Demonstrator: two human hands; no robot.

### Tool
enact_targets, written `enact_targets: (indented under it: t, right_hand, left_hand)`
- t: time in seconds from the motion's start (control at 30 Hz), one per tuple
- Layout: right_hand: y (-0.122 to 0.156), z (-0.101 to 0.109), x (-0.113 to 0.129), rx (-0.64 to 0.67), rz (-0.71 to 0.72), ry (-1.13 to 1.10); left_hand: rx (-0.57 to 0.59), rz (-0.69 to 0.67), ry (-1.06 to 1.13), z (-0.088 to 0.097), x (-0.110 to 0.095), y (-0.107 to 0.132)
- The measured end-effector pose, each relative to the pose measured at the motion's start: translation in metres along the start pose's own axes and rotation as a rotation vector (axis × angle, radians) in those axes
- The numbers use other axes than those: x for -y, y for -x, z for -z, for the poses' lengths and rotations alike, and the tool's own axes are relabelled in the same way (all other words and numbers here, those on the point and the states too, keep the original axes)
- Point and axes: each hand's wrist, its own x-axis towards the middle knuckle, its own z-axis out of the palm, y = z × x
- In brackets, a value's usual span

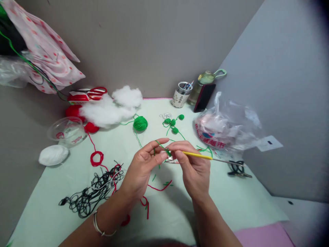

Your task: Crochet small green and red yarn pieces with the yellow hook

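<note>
My left hand (144,164) pinches a small green crocheted piece (167,152) between thumb and fingers, with green yarn (138,139) running back from it to a green yarn ball (140,123). My right hand (191,164) is closed on a yellow-handled crochet hook (203,156), its tip at the green piece. Both hands meet above the pale green table cover (231,199). Several small green crocheted balls (172,122) lie just beyond the hands.
A tangle of black cord (89,195) and red yarn loops (97,158) lie at left. White stuffing (108,108), a clear bowl (67,130), red scissors (89,92), a cup of pens (182,93), a bottle (203,84), a phone (204,97) and a plastic bag (226,127) ring the back. Black scissors (238,169) lie at right.
</note>
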Motion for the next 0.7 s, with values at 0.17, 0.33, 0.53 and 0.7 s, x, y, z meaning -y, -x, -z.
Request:
enact_targets:
  t: [0.17,0.33,0.53,0.7]
  right_hand:
    - [0.002,0.001,-0.003,-0.032,-0.164,-0.126]
    - [0.004,0.001,-0.001,-0.041,-0.163,-0.166]
    - [0.01,-0.001,0.002,0.036,0.163,0.178]
    - [0.014,-0.005,-0.003,0.069,0.476,0.604]
  left_hand:
    - [-0.001,-0.026,-0.09,-0.001,-0.003,0.001]
    - [-0.002,-0.043,-0.129,0.001,-0.005,0.001]
    - [-0.064,-0.149,-0.249,0.004,0.002,0.003]
    - [-0.085,-0.107,-0.148,0.001,0.005,0.004]
